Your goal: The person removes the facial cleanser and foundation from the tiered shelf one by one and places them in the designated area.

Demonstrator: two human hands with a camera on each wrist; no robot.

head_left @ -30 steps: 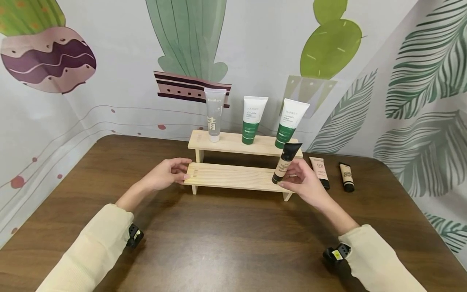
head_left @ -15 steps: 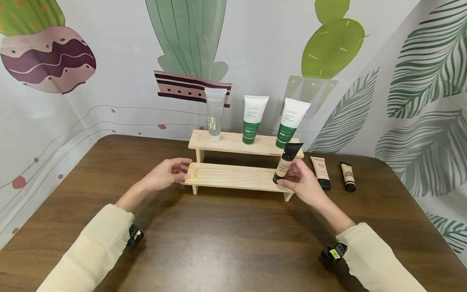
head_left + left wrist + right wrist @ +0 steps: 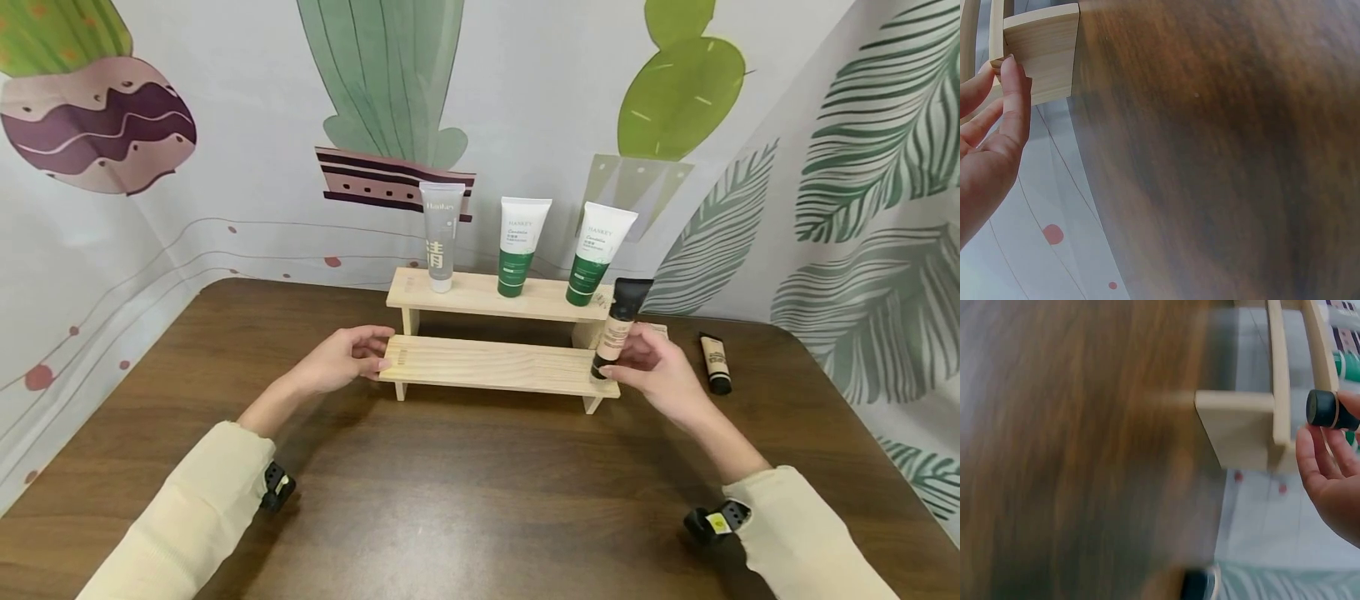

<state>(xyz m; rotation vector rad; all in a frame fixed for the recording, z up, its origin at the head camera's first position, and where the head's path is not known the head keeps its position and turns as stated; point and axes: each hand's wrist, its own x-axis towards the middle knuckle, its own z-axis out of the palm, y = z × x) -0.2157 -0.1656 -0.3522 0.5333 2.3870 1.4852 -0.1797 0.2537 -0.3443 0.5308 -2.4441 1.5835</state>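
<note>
My left hand (image 3: 337, 358) grips the left end of the lower board on a two-tier wooden display stand (image 3: 495, 362). Thumb and fingers meet at that board's corner in the left wrist view. In my right hand (image 3: 667, 379) is a beige tube with a black cap and black crimped end (image 3: 617, 329), cap down and leaning right, over the lower board's right end. The right wrist view shows its black cap (image 3: 1321, 408) off the board. On the upper tier stand a grey tube (image 3: 441, 237) and two white-and-green tubes, one central (image 3: 517, 250), one at the right (image 3: 596, 258).
Right of the stand, a small beige tube with a black cap (image 3: 715, 364) lies on the brown wooden table (image 3: 450, 500). A pale pink tube (image 3: 657, 330) lies mostly hidden behind my right hand. Close behind the table hangs a cactus-print cloth (image 3: 255, 167).
My right hand has shifted right and slightly up with the beige tube, from the lower board to above its right end. It now covers most of the pink tube. My left hand stays put.
</note>
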